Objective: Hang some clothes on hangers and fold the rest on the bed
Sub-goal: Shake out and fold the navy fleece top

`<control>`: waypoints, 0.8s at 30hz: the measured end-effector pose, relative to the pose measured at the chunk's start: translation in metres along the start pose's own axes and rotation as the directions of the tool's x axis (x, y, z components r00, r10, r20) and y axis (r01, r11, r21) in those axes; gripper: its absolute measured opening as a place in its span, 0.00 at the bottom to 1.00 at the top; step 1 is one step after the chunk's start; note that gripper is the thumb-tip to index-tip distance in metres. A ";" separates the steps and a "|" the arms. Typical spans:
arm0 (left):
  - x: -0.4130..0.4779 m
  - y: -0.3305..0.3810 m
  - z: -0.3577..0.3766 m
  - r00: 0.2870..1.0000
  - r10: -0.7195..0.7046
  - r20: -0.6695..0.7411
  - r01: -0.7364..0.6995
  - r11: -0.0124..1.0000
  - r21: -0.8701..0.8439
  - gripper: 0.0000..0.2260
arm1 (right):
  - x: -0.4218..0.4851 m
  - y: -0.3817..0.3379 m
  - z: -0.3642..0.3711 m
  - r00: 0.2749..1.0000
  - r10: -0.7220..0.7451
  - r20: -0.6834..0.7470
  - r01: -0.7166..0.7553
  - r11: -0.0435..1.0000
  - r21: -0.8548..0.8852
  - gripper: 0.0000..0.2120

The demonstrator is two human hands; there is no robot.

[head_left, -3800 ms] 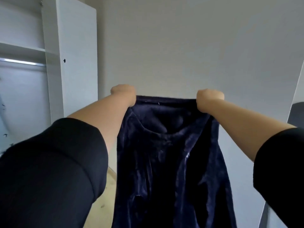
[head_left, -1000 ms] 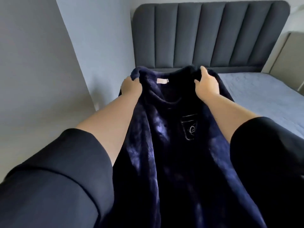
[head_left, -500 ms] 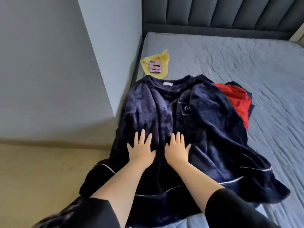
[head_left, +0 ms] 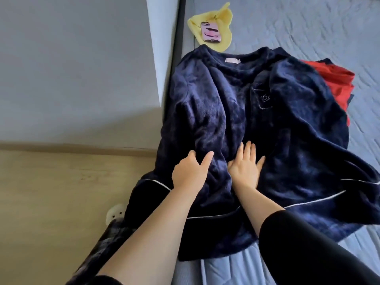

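At the bed's (head_left: pixel 308 38) left edge, a navy fleece top (head_left: pixel 267 120) lies spread, collar at the far end. The left hand (head_left: pixel 190 171) bunches its fleece in curled fingers; the right hand (head_left: pixel 245 169) presses flat, fingers straight. Folding looks barely begun: next, probably bring the left side across. A red garment (head_left: pixel 337 83) shows beneath, right.

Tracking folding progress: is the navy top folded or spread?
Spread. The navy top lies full length on the bed, collar and hem both showing.
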State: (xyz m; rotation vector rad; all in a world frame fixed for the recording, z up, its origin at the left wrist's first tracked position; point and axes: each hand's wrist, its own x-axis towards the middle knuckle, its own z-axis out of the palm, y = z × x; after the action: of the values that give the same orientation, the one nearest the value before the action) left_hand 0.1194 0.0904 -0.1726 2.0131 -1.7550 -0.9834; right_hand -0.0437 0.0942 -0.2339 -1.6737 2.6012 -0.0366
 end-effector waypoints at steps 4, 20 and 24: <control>-0.020 -0.008 -0.016 0.941 0.046 0.335 0.047 0.963 -0.264 0.20 | -0.003 -0.001 -0.009 1.000 0.000 0.017 0.000 0.999 -0.032 0.29; -0.106 -0.036 -0.029 0.929 0.205 -0.308 -0.146 0.968 0.204 0.29 | -0.144 0.059 -0.078 0.654 -0.744 0.137 0.750 0.661 0.004 0.40; -0.135 -0.019 -0.001 0.835 0.477 0.276 -0.550 0.751 0.365 0.32 | -0.140 0.083 -0.071 0.825 -0.548 0.139 0.565 0.804 -0.185 0.32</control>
State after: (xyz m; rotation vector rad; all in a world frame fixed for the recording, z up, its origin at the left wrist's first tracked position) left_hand 0.1311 0.2232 -0.1435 1.5088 -2.6221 -0.6224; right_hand -0.0648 0.2551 -0.1633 -2.4067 2.0180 0.3001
